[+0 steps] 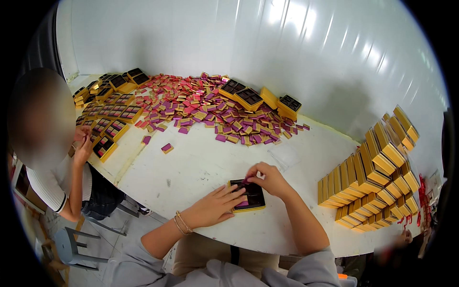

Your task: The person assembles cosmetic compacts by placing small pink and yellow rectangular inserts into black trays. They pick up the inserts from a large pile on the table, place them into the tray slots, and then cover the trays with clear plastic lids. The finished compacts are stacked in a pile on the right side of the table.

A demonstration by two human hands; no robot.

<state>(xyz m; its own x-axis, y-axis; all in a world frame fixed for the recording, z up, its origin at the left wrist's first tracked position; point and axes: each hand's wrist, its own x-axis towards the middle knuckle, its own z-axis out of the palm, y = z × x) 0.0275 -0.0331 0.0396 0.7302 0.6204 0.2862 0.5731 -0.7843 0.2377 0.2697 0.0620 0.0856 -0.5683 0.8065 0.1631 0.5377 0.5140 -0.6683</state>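
In front of me on the white table lies a shallow gold box with a dark divided tray (pixel 256 200). My left hand (pixel 210 209) rests over its left side, fingers stretched out and holding nothing. Under those fingertips a purple-and-gold wrapped chocolate (pixel 243 202) sits in a compartment; the hand hides part of the tray. At the box's far edge my right hand (pixel 268 180) pinches a small purple wrapped chocolate (pixel 245 182), mostly covered by the fingers. A big heap of red, purple and gold wrapped chocolates (pixel 201 107) spreads along the wall.
Stacked gold boxes (pixel 366 174) rise on the right. Open boxes with dark trays (pixel 248 98) lie at the heap's back. To the left, a co-worker's hands (pixel 83 141) are near filled boxes (pixel 114 130). A grey stool (pixel 69 246) stands on the floor.
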